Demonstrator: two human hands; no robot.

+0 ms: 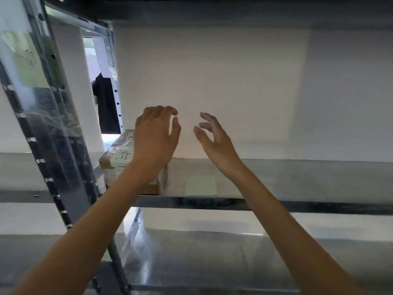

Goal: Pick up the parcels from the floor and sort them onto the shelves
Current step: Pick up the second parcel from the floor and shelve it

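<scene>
A brown cardboard parcel (119, 155) with tape and dark writing on top sits at the left end of the metal shelf (276, 179). My left hand (156, 133) hovers above and in front of the parcel's right part, fingers loosely curled, holding nothing; it hides that part of the box. My right hand (214, 137) is raised to the right of it, fingers relaxed and spread, empty and apart from the parcel.
A pale green note (201, 185) lies on the shelf near its front edge. The rack's grey upright post (53, 167) wrapped in clear film stands at left. A lower shelf (234, 258) lies below. A person in dark clothes (105, 103) stands behind the rack.
</scene>
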